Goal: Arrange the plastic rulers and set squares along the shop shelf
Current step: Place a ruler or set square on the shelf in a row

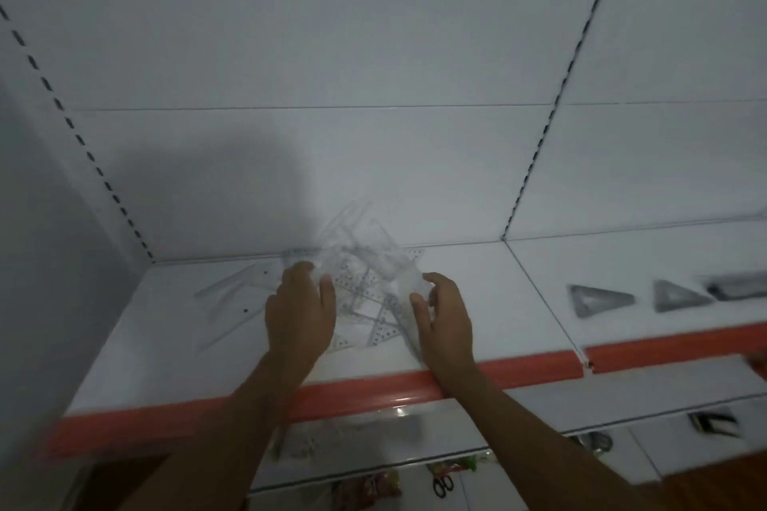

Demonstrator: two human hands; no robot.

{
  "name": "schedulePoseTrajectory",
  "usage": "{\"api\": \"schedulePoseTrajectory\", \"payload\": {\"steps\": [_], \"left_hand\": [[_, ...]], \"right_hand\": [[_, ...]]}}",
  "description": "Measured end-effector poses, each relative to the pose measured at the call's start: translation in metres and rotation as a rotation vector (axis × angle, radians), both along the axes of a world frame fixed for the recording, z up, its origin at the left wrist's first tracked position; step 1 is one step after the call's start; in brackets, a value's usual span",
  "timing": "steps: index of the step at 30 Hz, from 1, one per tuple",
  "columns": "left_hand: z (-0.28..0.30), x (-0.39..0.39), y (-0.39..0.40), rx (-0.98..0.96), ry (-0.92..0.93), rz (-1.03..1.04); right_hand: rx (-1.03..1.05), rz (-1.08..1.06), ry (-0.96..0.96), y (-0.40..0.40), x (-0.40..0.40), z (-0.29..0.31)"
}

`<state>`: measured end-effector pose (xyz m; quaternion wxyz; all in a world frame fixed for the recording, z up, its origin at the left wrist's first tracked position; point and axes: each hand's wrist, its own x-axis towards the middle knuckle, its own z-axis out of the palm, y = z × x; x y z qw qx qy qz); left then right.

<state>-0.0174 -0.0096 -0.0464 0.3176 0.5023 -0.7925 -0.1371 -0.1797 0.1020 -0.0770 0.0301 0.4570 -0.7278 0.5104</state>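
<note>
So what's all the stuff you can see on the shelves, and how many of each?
pile of rulers and set squares: too jumbled to count, clear plastic, middle of the top shelf between the hands
loose rulers: a few, blurred, clear, lying left of the pile
dark triangles: two, grey, side by side on the right part of the shelf
dark flat thing: one, blurred, right of the triangles
shelf: white top with a red front strip
scissors: one pair, black handles, on a lower shelf
colourful packets: number unclear, reddish, lower shelf
left hand: one, palm down, touching the pile's left edge
right hand: one, fingers curled at the pile's right edge
</note>
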Motion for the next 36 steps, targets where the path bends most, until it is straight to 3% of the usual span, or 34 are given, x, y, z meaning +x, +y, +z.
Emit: {"api": "schedulePoseTrajectory", "payload": {"steps": [3, 6, 12, 19, 28, 36], "left_hand": [[0.015, -0.041, 0.002, 0.067, 0.085, -0.131], [0.015, -0.091, 0.029, 0.111, 0.112, -0.312], [0.015, -0.202, 0.123, 0.058, 0.072, -0.693], [0.02, -0.31, 0.237, -0.016, -0.025, -0.936], [0.025, -0.421, 0.397, 0.087, -0.018, -1.042], [0.008, -0.493, 0.487, 0.225, -0.055, -1.108]], "right_hand": [[0.011, -0.084, -0.107, 0.015, -0.017, 0.012], [0.107, -0.186, -0.043, 0.054, -0.058, 0.028], [0.181, -0.537, 0.085, 0.196, -0.155, 0.048], [0.228, -0.886, 0.004, 0.354, -0.224, 0.055], [0.241, -1.009, -0.151, 0.517, -0.296, 0.063], [0.304, -1.068, -0.194, 0.596, -0.352, 0.053]]}}
